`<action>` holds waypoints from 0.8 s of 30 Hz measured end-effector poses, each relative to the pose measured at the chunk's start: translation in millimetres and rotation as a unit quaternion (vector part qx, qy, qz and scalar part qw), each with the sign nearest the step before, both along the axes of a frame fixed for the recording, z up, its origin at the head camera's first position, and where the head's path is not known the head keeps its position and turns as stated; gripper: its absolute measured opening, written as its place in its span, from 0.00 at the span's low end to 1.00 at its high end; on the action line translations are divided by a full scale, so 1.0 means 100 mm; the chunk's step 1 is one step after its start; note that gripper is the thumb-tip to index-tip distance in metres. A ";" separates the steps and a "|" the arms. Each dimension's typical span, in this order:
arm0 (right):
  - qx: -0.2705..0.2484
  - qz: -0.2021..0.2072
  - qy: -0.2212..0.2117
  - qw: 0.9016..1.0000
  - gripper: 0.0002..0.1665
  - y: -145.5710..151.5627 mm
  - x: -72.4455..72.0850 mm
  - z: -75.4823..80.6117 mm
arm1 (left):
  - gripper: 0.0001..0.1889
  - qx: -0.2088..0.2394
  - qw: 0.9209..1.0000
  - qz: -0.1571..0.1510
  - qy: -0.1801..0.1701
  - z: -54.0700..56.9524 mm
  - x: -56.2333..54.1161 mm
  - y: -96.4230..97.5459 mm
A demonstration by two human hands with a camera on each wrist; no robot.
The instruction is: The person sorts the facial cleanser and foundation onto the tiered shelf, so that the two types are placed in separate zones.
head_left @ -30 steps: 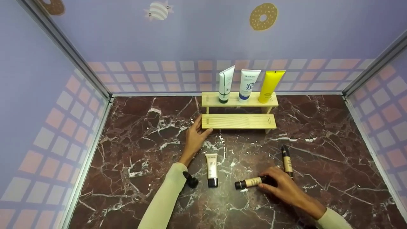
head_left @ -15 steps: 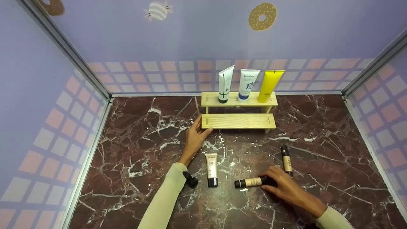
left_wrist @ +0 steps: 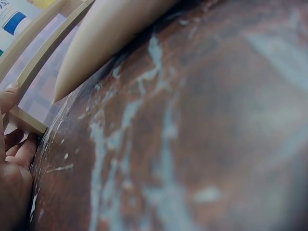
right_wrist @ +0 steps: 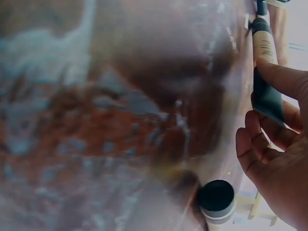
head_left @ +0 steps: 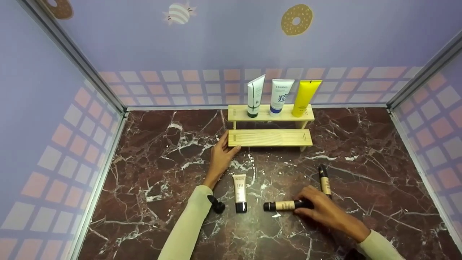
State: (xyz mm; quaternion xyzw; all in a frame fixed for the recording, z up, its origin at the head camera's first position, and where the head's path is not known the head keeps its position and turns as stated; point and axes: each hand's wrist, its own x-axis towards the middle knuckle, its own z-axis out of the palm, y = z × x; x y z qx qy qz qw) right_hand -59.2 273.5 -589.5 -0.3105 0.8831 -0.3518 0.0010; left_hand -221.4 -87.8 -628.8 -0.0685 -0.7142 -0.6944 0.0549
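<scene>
My left hand (head_left: 221, 155) grips the left end of a two-tier wooden rack (head_left: 270, 138), thumb at the front edge of the lower shelf and fingers at its side. In the left wrist view, the thumb touches the wood. With my right hand (head_left: 321, 207) I pinch the black end of a black-and-beige cosmetic tube (head_left: 285, 206), which points left, low over or on the marble top. Thumb and fingers on that black end show in the right wrist view. A similar cosmetic tube (head_left: 325, 180) lies just beyond the right hand. Between my hands lies a BB cream tube (head_left: 240, 191), black cap towards me.
On the rack's upper shelf stand a white tube with a green cap (head_left: 255, 97), a white-and-blue tube (head_left: 280, 97) and a yellow tube (head_left: 306, 97). A patterned back wall (head_left: 223, 43) rises right behind the rack. Side walls (head_left: 47, 144) bound the marble top (head_left: 162, 216).
The tube in my right hand has turned more level, and its free end has shifted slightly left. My left hand stays at the rack.
</scene>
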 end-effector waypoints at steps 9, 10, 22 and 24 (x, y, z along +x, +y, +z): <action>-0.089 -0.009 -0.021 0.996 0.17 -0.09 -0.10 0.16 | 0.45 -0.023 1.000 0.000 0.015 -0.02 0.00 -0.02; -0.096 -0.007 -0.016 0.995 0.18 -0.11 -0.12 0.18 | 0.45 -0.023 1.000 0.000 0.014 -0.02 -0.01 -0.02; -0.156 -0.019 0.012 0.987 0.19 -0.25 -0.46 0.27 | 0.44 -0.021 1.000 0.005 0.013 -0.03 -0.01 -0.02; -0.170 -0.026 0.018 0.985 0.19 -0.27 -0.53 0.27 | 0.44 -0.020 1.000 0.003 0.010 -0.02 0.00 -0.01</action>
